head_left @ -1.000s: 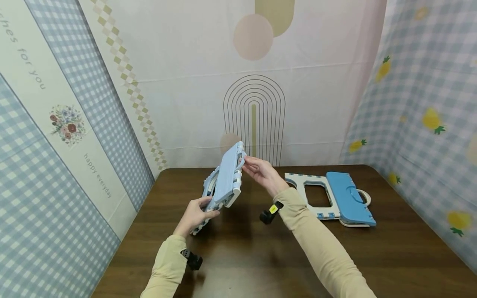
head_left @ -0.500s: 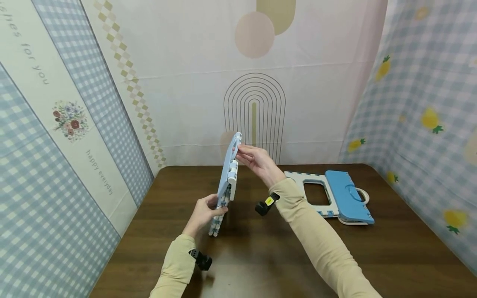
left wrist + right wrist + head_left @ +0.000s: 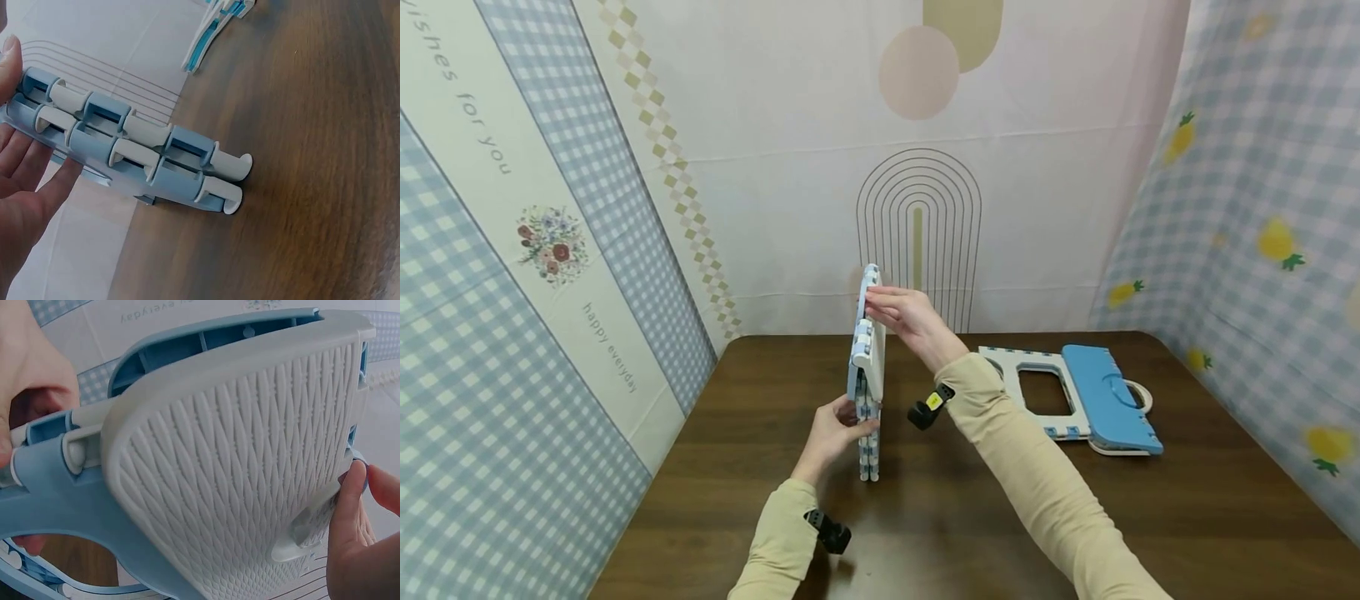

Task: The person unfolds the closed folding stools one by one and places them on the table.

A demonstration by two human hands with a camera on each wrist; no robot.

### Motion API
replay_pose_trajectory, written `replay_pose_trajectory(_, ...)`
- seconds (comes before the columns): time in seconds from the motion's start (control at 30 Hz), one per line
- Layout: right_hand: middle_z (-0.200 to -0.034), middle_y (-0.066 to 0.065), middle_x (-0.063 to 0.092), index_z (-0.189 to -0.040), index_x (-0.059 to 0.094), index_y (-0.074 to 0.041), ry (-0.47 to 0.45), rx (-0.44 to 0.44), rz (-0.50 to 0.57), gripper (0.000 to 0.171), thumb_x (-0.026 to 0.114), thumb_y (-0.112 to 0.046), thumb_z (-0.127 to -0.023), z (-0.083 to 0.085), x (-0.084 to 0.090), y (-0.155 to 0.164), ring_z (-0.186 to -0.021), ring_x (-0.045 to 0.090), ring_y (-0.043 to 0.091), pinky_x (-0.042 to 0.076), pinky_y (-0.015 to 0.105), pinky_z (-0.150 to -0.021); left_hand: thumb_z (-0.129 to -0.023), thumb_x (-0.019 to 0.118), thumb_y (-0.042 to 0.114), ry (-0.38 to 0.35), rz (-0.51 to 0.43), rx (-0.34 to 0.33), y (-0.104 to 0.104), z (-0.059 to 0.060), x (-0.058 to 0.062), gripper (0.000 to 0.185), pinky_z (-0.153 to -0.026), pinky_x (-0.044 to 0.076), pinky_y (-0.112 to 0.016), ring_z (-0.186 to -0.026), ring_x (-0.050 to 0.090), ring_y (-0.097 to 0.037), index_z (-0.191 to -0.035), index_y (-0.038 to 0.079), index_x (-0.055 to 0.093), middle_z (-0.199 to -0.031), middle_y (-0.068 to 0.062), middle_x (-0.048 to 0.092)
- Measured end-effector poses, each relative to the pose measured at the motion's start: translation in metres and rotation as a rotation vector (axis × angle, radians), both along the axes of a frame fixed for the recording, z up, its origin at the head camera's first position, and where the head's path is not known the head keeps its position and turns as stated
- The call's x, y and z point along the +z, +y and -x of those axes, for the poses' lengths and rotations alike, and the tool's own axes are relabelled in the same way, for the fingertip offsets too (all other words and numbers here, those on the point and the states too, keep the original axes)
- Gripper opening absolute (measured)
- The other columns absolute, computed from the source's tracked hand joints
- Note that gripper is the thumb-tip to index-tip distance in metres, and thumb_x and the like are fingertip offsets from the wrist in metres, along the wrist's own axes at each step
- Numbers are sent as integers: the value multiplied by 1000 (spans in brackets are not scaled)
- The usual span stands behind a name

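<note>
A folded light-blue and white stool (image 3: 867, 367) stands upright on its edge on the brown table (image 3: 1000, 517), seen edge-on. My left hand (image 3: 838, 429) pinches its lower part between thumb and fingers. The left wrist view has the stool's hinged foot edge (image 3: 131, 156) touching the wood, with my left hand (image 3: 25, 187) lying against its side. My right hand (image 3: 902, 317) grips the stool's top end. Up close in the right wrist view is the white woven-pattern panel (image 3: 250, 456), with my right hand (image 3: 31, 375) curled over its blue rim.
A second folded stool (image 3: 1075, 400), darker blue and white with a handle, lies flat on the table to the right. Printed cloth backdrops (image 3: 550, 250) close in the table at the left, back and right.
The stool has swung from a tilted, face-up pose to upright and edge-on, and its lower end has come down onto the table. Both hands have kept their hold.
</note>
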State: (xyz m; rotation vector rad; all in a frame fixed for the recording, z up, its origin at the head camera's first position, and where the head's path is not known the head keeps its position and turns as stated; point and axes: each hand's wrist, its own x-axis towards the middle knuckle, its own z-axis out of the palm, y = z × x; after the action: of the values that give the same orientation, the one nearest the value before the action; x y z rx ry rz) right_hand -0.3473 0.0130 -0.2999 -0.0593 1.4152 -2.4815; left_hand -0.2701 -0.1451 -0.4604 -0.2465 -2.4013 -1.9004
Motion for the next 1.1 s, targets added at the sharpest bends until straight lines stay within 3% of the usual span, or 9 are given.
replay_pose_trajectory(0.2,-88,8,72,-114,64,6,28,-1,-48,25,61,8,-89,-3,4,1,-76,72,14,59,21,-73,-80,79,12,10,-42,19,5,2,-3,42,-86,56,-33,-94,69,-17,-118,0,65,-110,-19,71)
replay_pose_trajectory(0.37,-101,9,69,-130,55,8,95,-3,-85,39,60,4,-92,-10,2,2,-85,71,13,55,27,-93,-79,80,12,8,-55,32,3,1,-6,44,-84,55,-30,-92,67,-14,-118,0,65,-110,-18,71)
replay_pose_trajectory(0.5,-110,10,66,-132,52,6,182,-45,-161,39,57,2,-94,-16,-13,11,-94,68,12,47,35,-107,-79,80,10,11,-70,43,2,0,-7,43,-82,54,-27,-90,67,-13,-118,-1,65,-110,-20,71)
replay_pose_trajectory(0.6,-119,16,62,-134,49,5,240,-52,-280,40,52,4,-94,-22,-35,19,-106,64,22,44,40,-110,-79,79,8,8,-83,46,1,-2,-7,43,-81,54,-24,-90,67,-12,-118,-2,65,-110,-21,71)
replay_pose_trajectory(0.7,-130,23,57,-136,46,4,295,27,-475,45,52,4,-91,-28,-63,31,-119,57,34,43,44,-109,-79,79,10,4,-79,47,4,0,-7,43,-81,54,-25,-91,67,-13,-118,-2,64,-111,-21,71)
replay_pose_trajectory(0.9,-146,26,44,-146,33,6,531,401,-902,72,66,-8,-84,-40,-109,40,-135,43,41,38,52,-112,-81,79,12,4,-39,72,7,2,-7,43,-82,56,-29,-96,69,-21,-118,-2,64,-112,-21,70)
replay_pose_trajectory(1.0,-148,24,42,-148,28,5,611,500,-984,82,72,-15,-82,-47,-122,28,-134,46,37,39,50,-111,-81,78,13,7,-23,74,5,2,-7,41,-80,55,-24,-96,69,-21,-117,-2,64,-111,-21,71)
replay_pose_trajectory(1.1,-143,23,48,-148,28,4,641,476,-1003,83,73,-19,-83,-52,-130,19,-124,55,31,49,45,-101,-83,76,11,13,-1,69,8,-7,6,39,-77,54,-23,-95,69,-21,-116,-5,64,-109,-23,70)
